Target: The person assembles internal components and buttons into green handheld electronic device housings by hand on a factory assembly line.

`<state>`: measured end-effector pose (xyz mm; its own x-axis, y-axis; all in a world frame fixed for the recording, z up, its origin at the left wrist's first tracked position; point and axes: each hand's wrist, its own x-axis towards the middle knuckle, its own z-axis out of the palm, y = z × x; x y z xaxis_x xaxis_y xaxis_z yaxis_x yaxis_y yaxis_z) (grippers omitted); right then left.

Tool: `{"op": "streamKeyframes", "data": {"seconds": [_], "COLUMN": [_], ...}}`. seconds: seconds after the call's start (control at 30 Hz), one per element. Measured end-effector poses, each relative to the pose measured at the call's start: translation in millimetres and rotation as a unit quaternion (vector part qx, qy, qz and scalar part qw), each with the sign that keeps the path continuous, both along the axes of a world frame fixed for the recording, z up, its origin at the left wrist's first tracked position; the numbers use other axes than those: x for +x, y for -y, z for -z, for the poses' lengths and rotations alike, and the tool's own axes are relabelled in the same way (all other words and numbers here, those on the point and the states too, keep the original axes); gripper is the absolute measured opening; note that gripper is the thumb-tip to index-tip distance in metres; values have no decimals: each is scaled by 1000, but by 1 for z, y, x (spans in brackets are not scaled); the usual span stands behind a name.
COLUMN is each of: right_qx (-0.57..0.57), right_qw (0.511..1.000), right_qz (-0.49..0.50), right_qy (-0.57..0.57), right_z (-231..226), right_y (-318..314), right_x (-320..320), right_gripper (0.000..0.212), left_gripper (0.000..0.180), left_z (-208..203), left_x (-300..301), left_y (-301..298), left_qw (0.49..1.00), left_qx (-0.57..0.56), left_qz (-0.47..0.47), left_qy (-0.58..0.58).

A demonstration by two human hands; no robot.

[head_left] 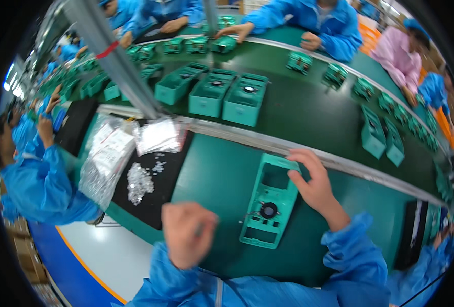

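Note:
A green plastic housing [287, 197] lies flat in front of me, tilted a little, with a round black speaker-like part set in its lower half and rectangular openings at both ends. My right hand [316, 185] grips its far right corner, thumb and fingers around the edge. To the left of the housing, my left hand [187, 234] is raised above the table, its fingers curled together and slightly blurred. Whatever it may pinch is too small to make out. Small clear pieces [140, 183] lie heaped on a black mat [158, 202] beyond that hand.
Clear plastic bags [104, 158] and a silvery packet [158, 136] lie at the left. Past a metal rail [237, 135], a dark green conveyor [309, 107] carries several green housings [245, 100]. A metal post [117, 56] rises at the left. People in blue sit around.

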<state>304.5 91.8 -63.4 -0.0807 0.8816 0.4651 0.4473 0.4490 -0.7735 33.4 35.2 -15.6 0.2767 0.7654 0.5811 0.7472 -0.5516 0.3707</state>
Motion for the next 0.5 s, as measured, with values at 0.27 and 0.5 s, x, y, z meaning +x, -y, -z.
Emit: {"op": "streamKeyframes", "data": {"seconds": [0.27,0.5], "right_qx": [-38,-12], "right_qw": [991,987], "right_qz": [-23,-24], "right_qy": [-128,-160], "right_z": [20,27], "right_y": [8,10], "right_x": [8,6], "right_gripper": [18,20], "left_gripper": [20,20], "left_z": [52,52], "left_x": [84,93], "left_y": [23,25], "left_qw": [992,988], "left_qx": [-11,-11], "left_qz": [117,119], "left_qy": [-48,-95]}}
